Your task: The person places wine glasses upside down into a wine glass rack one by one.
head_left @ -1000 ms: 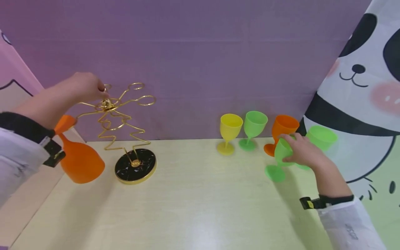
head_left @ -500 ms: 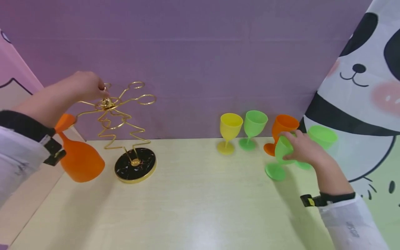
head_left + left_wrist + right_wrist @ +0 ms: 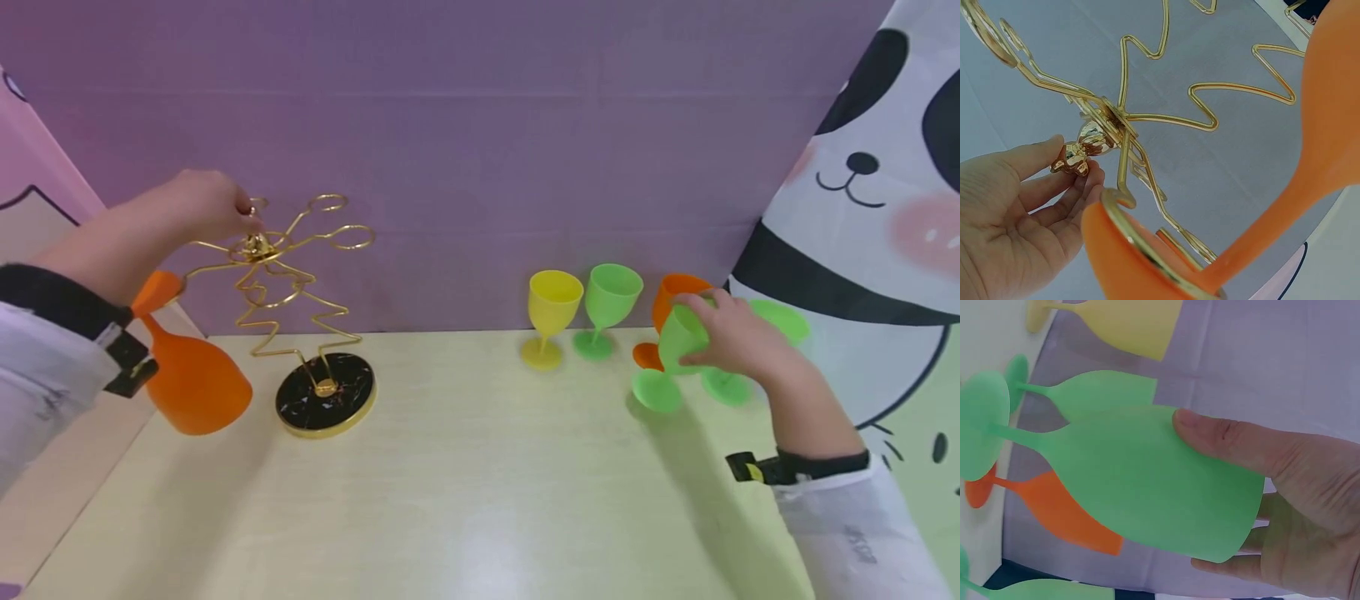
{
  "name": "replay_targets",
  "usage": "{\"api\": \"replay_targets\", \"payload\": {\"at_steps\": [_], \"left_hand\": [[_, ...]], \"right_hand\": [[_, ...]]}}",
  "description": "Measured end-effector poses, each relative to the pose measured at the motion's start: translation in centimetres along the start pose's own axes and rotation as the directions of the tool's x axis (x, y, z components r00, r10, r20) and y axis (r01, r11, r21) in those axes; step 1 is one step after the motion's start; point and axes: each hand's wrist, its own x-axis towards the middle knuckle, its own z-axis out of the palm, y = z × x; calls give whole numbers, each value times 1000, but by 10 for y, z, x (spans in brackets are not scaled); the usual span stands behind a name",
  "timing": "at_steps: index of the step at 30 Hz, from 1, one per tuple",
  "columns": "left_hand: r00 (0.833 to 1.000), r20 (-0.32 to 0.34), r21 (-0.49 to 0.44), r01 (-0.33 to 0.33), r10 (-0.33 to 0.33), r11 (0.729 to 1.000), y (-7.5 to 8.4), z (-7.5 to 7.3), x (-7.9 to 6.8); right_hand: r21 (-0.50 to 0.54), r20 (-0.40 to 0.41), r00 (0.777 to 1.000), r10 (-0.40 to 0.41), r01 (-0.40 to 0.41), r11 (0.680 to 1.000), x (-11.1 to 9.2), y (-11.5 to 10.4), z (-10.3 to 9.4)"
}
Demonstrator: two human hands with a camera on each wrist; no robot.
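1. Nearest us, white sleeves (image 3: pixel 862 533) and black wrist straps (image 3: pixel 823 468) reach over a pale tabletop (image 3: pixel 465 500).
2. At left we see an orange goblet (image 3: pixel 198 387) hanging upside down, its foot caught in a wire ring of the gold goblet rack (image 3: pixel 258 248).
3. At right, the right hand (image 3: pixel 738 335) pinches the bowl of a light-green goblet (image 3: pixel 681 343) between thumb and fingers, well apart from the rack; we cannot tell whether its foot touches the tabletop.
4. The rack stands on a round, black-marbled base (image 3: pixel 341 375). Above, the left hand (image 3: pixel 208 207) pinches its gold top knob (image 3: pixel 1071 159) with thumb and fingertips.
5. Farther back, 4 goblets stand upright: yellow (image 3: pixel 555 300), green (image 3: pixel 612 292), orange (image 3: pixel 671 296) and another green (image 3: pixel 783 321), the last 2 partly hidden by the right hand.
6. Behind, we see a purple backdrop (image 3: pixel 465 150) and, at right, a panda print (image 3: pixel 847 275).
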Motion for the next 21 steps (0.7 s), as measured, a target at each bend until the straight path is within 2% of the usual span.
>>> {"api": "replay_targets", "payload": {"at_steps": [12, 21], "left_hand": [[1000, -2, -15, 27, -27, 1000, 2, 0, -2], [999, -7, -50, 40, -40, 998, 2, 0, -5]], "right_hand": [[37, -80, 996, -45, 48, 998, -2, -6, -13], [98, -168, 981, -91, 109, 989, -6, -18, -23]]}}
